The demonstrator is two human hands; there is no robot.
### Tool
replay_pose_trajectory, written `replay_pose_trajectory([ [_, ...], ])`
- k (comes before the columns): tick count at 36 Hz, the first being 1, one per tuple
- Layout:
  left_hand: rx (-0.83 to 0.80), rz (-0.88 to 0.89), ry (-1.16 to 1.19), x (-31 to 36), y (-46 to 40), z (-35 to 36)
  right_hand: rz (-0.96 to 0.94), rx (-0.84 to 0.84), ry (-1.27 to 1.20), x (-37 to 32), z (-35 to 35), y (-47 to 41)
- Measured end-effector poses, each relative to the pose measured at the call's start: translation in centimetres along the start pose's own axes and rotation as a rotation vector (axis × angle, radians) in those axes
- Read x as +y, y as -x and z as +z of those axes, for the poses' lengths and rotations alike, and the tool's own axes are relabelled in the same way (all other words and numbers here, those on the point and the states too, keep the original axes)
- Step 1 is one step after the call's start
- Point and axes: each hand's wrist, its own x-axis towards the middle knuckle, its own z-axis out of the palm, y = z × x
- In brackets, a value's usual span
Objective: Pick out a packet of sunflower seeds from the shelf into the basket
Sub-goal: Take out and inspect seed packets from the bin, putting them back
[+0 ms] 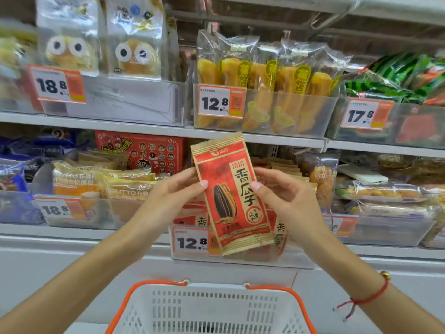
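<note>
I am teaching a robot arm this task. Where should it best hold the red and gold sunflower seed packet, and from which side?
Grip the red and gold sunflower seed packet at its long side edges near the middle, coming from left and right. It is flat, tall and nearly upright, so the left hand and right hand pinch it there.

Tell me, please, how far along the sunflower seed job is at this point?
Done: one sunflower seed packet is out of the shelf bin. In hand: the left hand and right hand pinch its two edges, holding it up before the shelf. Left: lowering it into the white basket below, which shows nothing inside yet.
</note>
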Motion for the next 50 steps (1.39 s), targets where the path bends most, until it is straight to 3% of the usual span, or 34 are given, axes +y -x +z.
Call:
replay_pose_trajectory([
  [17, 0.331, 0.199, 0.053, -0.7, -7.5, -6.1, -0.369, -0.076, 0.382, -0.9, 4.4, -10.6],
  [22, 0.418, 0.234, -0.080, -2.2, -9.3, -7.1, -0.308, -0.089, 0.438, 1.6, 5.5, -12.9],
  [34, 0.395, 0.183, -0.365, -6.8, -12.9, -9.1, -0.117, -0.207, 0.589, 6.1, 6.2, -15.6],
  [44, 0.448, 0.220, -0.748, -6.6, -13.4, -8.1, -0.014, -0.229, 0.724, 7.5, 5.8, -16.8],
  [50, 0.249, 0.147, -0.907, -7.1, -13.9, -7.8, 0.096, -0.371, 0.785, 8.9, 5.7, -17.0],
])
